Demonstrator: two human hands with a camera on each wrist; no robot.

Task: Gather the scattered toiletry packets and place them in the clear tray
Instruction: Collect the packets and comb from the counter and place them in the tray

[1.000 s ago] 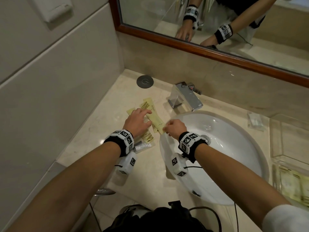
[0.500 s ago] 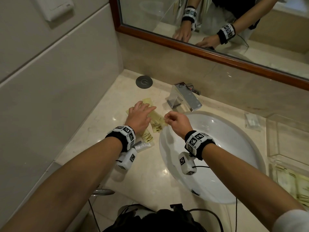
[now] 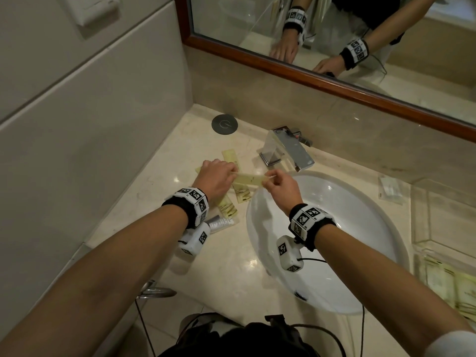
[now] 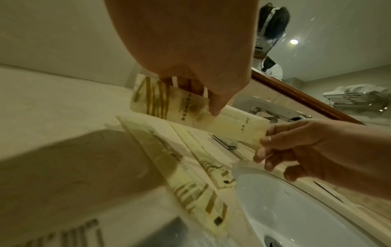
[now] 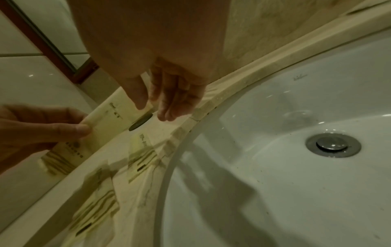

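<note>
Yellow packet (image 3: 248, 179) pinched between our left hand (image 3: 215, 177) and right hand (image 3: 282, 188), at the sink's (image 3: 360, 292) ten o'clock rim, more packets (image 3: 228, 206) beneath.

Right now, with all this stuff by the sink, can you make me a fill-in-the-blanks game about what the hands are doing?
1. Both hands hold one pale yellow paper packet: the left hand has one end, the right hand the ____ end.
2. The held packet is lifted ____ the beige stone counter.
3. The clear plastic tray sits on the ____ side of the white round sink.

Missing words: other; above; right
</note>
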